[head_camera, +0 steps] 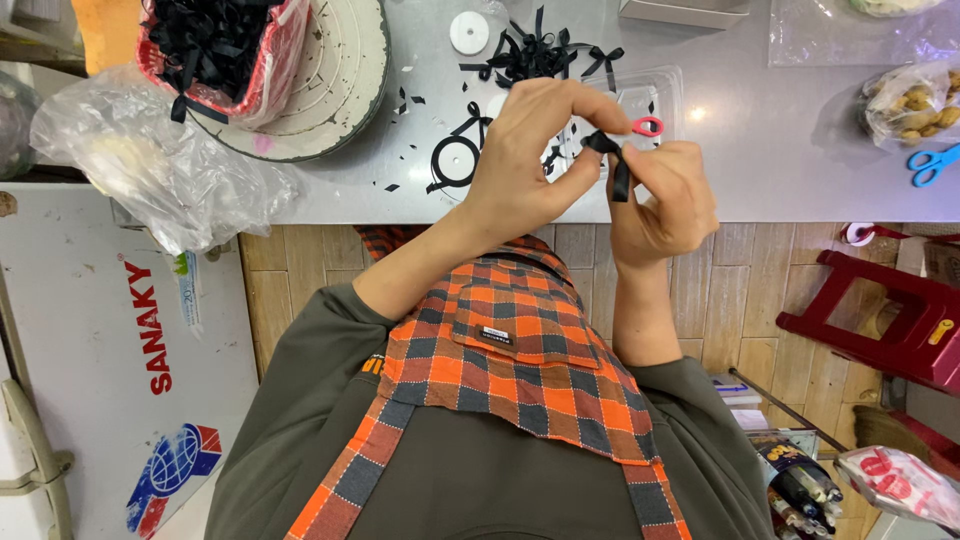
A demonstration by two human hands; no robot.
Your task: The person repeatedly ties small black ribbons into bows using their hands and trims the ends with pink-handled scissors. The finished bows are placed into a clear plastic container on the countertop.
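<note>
Both hands' fingers (590, 168) pinched on a black ribbon bow (612, 158) above the grey table (780, 150).

Bare grey table (780, 150) lies right of the hands; black bows (535, 55) and a bag-filled tray (345, 90) crowd the rest.

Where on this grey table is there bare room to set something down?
The widest bare stretch of the grey table lies between the right hand and the blue scissors, below the clear bag. It is crowded around the left hand: ribbon bows, scraps, a white spool and the round tray.
</note>
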